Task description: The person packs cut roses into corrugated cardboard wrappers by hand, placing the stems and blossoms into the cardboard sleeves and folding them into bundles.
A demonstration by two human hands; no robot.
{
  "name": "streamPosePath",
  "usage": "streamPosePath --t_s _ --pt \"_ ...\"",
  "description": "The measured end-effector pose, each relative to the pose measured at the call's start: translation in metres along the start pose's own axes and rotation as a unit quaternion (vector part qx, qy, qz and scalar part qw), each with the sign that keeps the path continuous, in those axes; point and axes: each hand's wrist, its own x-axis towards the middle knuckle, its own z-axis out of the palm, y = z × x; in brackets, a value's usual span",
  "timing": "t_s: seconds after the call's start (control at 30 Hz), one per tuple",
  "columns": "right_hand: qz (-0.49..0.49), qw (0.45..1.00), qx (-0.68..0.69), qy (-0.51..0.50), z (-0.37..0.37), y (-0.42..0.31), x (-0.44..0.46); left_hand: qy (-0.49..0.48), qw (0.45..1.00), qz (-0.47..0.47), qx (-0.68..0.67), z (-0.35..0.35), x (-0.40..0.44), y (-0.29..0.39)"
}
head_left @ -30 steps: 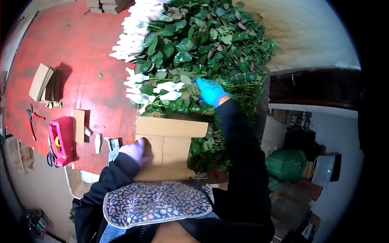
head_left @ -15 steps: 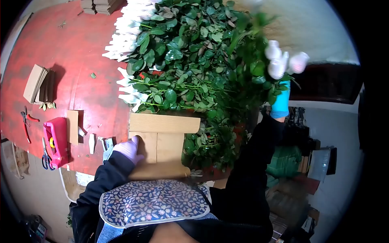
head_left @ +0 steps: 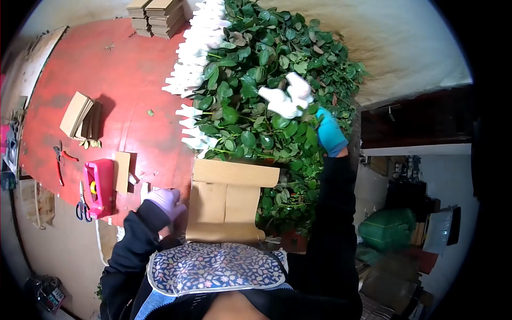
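My right hand, in a cyan glove, grips several roses whose heads wear white sleeves. They hang over the leafy stems. My left hand, in a lavender glove, is over the table edge, just left of the corrugated cardboard sheet. Its fingers are bent and smeared, and what lies beneath them is hidden. The sheet has a ribbed flap at its far side and a curled near edge. Beyond it lies a large pile of roses, white-sleeved heads to the left.
On the red table stand folded cardboard pieces, a pink tape dispenser, red-handled pliers, scissors and a cardboard strip. Cardboard stacks sit at the back. A green sack is at right.
My right hand has brought the roses leftward and nearer over the pile. My left hand has come off the cardboard sheet to its left, where the stapler lay; the stapler is now hidden.
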Motion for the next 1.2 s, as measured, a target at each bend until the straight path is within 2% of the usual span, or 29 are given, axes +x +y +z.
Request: streamPosePath --t_s 0.07,0.1,0.13,0.2,0.23,0.27,0.33,0.4,0.43,0.47,0.53,0.6,0.63,0.67,0.77,0.8,0.87,0.9,0.93,0.97,1.0,1.03,1.07,1.13,1.17,1.2 --pt "-0.021 0.997 -0.074 0.005 -0.018 0.037 -0.001 0.055 0.997 -0.028 0.045 -0.027 -0.001 -0.001" --pt "0.008 0.998 -0.061 -0.002 -0.027 0.043 -0.004 0.090 0.994 -0.058 0.036 -0.043 0.002 0.001" --pt "-0.033 0.995 0.049 0.074 -0.025 0.051 -0.007 0.126 0.988 -0.087 0.025 -0.056 0.008 0.001" --pt "-0.037 0.995 0.035 0.090 -0.035 0.005 -0.018 0.255 0.964 -0.068 0.040 -0.063 0.033 -0.016" --pt "-0.037 0.995 0.034 0.090 -0.037 0.005 -0.017 0.288 0.957 -0.023 0.020 -0.068 0.051 -0.022" --pt "-0.007 0.977 0.211 0.028 -0.040 0.006 -0.014 0.320 0.947 0.021 0.000 -0.073 0.072 -0.029" --pt "0.027 0.973 0.230 -0.023 -0.016 -0.036 -0.003 0.370 0.919 0.136 0.026 -0.065 0.134 -0.056" --pt "0.074 0.961 0.250 -0.089 0.016 -0.074 0.015 0.364 0.923 0.116 0.037 -0.048 0.192 -0.072" --pt "-0.046 0.996 -0.015 -0.069 0.036 -0.073 0.027 0.340 0.938 0.069 0.028 -0.044 0.209 -0.072" --pt "-0.158 0.946 -0.278 -0.041 0.057 -0.067 0.040 0.313 0.949 0.022 0.017 -0.035 0.229 -0.077" --pt "-0.086 0.903 -0.362 -0.217 0.103 -0.070 0.070 0.379 0.922 0.044 -0.069 0.010 0.291 -0.135" --pt "-0.107 0.883 -0.352 -0.290 0.140 -0.057 0.087 0.368 0.924 0.034 -0.100 0.010 0.269 -0.135" --pt "-0.086 0.883 -0.351 -0.298 0.151 -0.042 0.092 0.420 0.904 0.029 -0.074 0.014 0.254 -0.130" --pt "-0.067 0.882 -0.350 -0.308 0.164 -0.029 0.097 0.412 0.909 0.050 -0.048 0.003 0.228 -0.121" --pt "0.002 0.869 -0.352 -0.348 0.172 -0.018 0.103 0.364 0.924 0.020 -0.115 -0.003 0.163 -0.118" --pt "0.010 0.870 -0.354 -0.343 0.172 -0.014 0.103 0.304 0.943 -0.005 -0.133 -0.006 0.141 -0.112" --pt "-0.008 0.877 -0.328 -0.350 0.170 -0.005 0.101 0.146 0.976 0.062 -0.152 -0.006 0.091 -0.100" --pt "-0.039 0.895 -0.310 -0.320 0.165 -0.002 0.097 0.035 0.940 0.150 -0.304 0.004 0.069 -0.096" --pt "-0.071 0.910 -0.290 -0.288 0.159 0.000 0.092 -0.028 0.922 0.184 -0.338 -0.004 0.044 -0.072" --pt "-0.106 0.919 -0.268 -0.269 0.158 0.013 0.090 -0.039 0.937 0.177 -0.299 -0.020 0.021 -0.042" --pt "-0.109 0.923 -0.259 -0.262 0.145 0.006 0.084 -0.047 0.901 0.218 -0.371 -0.003 0.017 -0.034" --pt "-0.121 0.924 -0.269 -0.245 0.131 -0.001 0.076 -0.058 0.918 0.238 -0.311 0.011 0.014 -0.026" --pt "-0.131 0.924 -0.279 -0.225 0.115 -0.015 0.069 -0.056 0.912 0.258 -0.315 0.017 0.011 -0.012" --pt "-0.097 0.929 -0.295 -0.202 0.086 -0.024 0.058 -0.003 0.925 0.280 -0.256 0.032 0.012 0.003" --pt "-0.187 0.930 -0.284 -0.137 0.073 -0.021 0.047 -0.011 0.942 0.269 -0.200 0.038 0.012 0.005" --pt "-0.227 0.924 -0.293 -0.097 0.061 -0.034 0.037 -0.011 0.940 0.276 -0.201 0.044 0.013 0.005"
